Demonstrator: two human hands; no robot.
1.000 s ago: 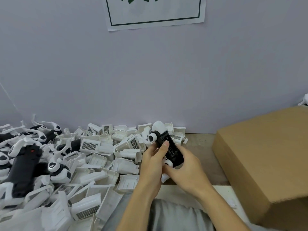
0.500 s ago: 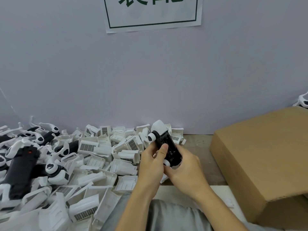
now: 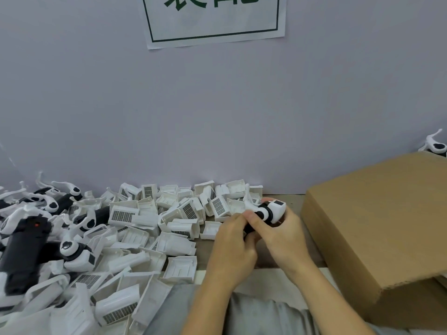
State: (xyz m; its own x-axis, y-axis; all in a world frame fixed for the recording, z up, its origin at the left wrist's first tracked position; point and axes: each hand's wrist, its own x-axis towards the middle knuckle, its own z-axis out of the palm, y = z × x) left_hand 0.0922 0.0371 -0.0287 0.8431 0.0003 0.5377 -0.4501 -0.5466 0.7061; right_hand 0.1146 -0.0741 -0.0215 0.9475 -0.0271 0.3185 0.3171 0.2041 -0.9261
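At the far left, a heap of black bodies with white curved arms (image 3: 24, 250) is lying against the wall, tangled together. Just to its right, a pile of white plastic housings with grilled faces (image 3: 135, 221) is spreading across the table (image 3: 294, 201) toward the middle, tipped every way, some showing the grille and some the hollow inside.

The left hand (image 3: 232, 245) is reaching up from the near edge over the right fringe of that pile. Its fingers are curling tight round the black lower end of a black-and-white plastic part (image 3: 271, 211), hiding most of that end. The part is being held above the table just right of the housings, tilted, with its white head and dark square patch pointing up and to the right. The right hand (image 3: 285, 235) is clamping that head end, its thumb pressing along the black neck and its fingers wrapping behind the head. Both hands are touching each other around the part.

Just beside the right hand, a closed cardboard box (image 3: 387, 226) is filling the right side. Behind its far corner another white-and-black piece (image 3: 435, 146) is poking up.
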